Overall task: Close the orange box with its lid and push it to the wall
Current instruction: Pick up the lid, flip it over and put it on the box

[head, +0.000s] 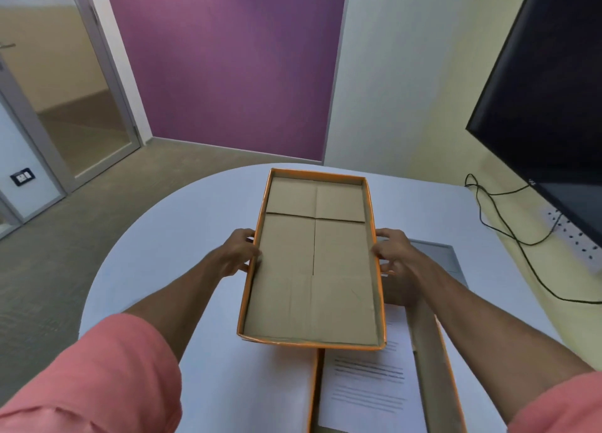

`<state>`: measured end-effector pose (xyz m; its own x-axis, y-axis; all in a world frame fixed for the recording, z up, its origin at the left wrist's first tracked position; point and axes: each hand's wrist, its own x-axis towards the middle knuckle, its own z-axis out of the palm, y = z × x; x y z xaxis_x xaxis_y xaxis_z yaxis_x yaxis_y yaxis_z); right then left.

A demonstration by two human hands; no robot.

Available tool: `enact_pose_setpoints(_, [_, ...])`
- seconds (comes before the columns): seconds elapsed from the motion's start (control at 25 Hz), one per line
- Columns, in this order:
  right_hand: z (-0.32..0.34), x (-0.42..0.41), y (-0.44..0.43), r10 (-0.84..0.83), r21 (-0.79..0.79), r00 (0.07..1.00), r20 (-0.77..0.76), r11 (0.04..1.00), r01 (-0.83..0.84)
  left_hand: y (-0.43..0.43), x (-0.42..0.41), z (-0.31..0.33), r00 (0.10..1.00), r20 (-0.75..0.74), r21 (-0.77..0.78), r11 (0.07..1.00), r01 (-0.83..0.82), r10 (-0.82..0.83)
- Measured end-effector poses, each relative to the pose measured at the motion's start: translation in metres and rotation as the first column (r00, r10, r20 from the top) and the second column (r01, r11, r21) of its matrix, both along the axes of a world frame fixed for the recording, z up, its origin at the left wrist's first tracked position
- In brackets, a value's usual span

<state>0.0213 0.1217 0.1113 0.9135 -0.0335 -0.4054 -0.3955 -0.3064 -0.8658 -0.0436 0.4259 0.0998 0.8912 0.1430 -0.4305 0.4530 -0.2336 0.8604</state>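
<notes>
The orange lid [312, 263] is held above the white table [169, 237], its brown cardboard inside turned up towards me. My left hand [239, 253] grips its left long side and my right hand [392, 253] grips its right long side. Below and nearer to me lies the open orange box [423, 351], with a printed sheet of paper [368, 377] inside it. The lid's near end overlaps the far part of the box and hides it.
A grey flat panel [439, 253] lies on the table just behind my right hand. A black screen [553, 90] hangs on the right wall, with black cables [508, 234] and a power strip [573, 234] under it. A purple wall stands beyond the table's rounded far edge.
</notes>
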Motion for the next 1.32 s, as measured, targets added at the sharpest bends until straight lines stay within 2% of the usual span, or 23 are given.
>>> enact_pose_setpoints(0.12, [-0.001,-0.023,-0.041,-0.006,0.006,1.000,0.003,1.000,0.006,-0.038,-0.019,0.001,0.999,0.024,0.003,1.000,0.025,-0.025])
enact_pose_setpoints(0.28, [-0.011,-0.047,-0.078,-0.006,-0.070,1.000,-0.010,0.998,0.005,-0.072,-0.037,0.004,0.998,0.066,0.031,0.999,0.024,-0.026])
enact_pose_setpoints(0.48, [-0.032,-0.068,-0.097,-0.045,-0.036,0.999,-0.013,0.998,0.044,-0.098,-0.047,0.022,0.983,0.170,0.199,0.979,0.037,-0.072])
enact_pose_setpoints(0.6, [-0.040,-0.076,-0.097,-0.073,0.012,0.997,-0.038,0.997,0.074,-0.108,-0.048,0.038,0.958,0.285,0.289,0.956,-0.044,-0.042])
enact_pose_setpoints(0.72, [-0.039,-0.081,-0.093,-0.107,0.057,0.992,-0.068,0.992,0.111,-0.119,-0.046,0.058,0.887,0.458,0.299,0.931,-0.209,0.052])
enact_pose_setpoints(0.8, [-0.029,-0.082,-0.084,-0.114,-0.005,0.993,-0.007,0.993,0.114,-0.127,-0.044,0.075,0.852,0.515,0.282,0.920,-0.272,0.094])
enact_pose_setpoints(0.88, [-0.007,-0.076,-0.073,-0.107,-0.162,0.980,0.166,0.978,0.134,-0.138,-0.041,0.092,0.834,0.548,0.303,0.914,-0.271,0.065])
enact_pose_setpoints(0.92, [0.009,-0.074,-0.065,-0.075,-0.190,0.966,0.248,0.974,0.125,-0.145,-0.040,0.099,0.824,0.564,0.316,0.912,-0.263,0.043])
enact_pose_setpoints(0.96, [0.026,-0.071,-0.056,-0.039,-0.167,0.950,0.311,0.981,0.095,-0.153,-0.039,0.105,0.815,0.579,0.319,0.911,-0.262,0.031])
enact_pose_setpoints(1.04, [0.061,-0.066,-0.037,0.003,-0.023,0.932,0.363,1.000,0.006,-0.170,-0.039,0.113,0.794,0.606,0.298,0.915,-0.271,0.038])
enact_pose_setpoints(1.16, [0.103,-0.061,-0.016,-0.006,0.177,0.943,0.332,0.983,-0.056,-0.193,-0.039,0.116,0.764,0.643,0.272,0.919,-0.287,0.048])
enact_pose_setpoints(1.32, [0.128,-0.064,-0.006,-0.028,0.254,0.969,0.244,0.967,-0.035,-0.207,-0.038,0.115,0.744,0.668,0.309,0.914,-0.263,-0.012])
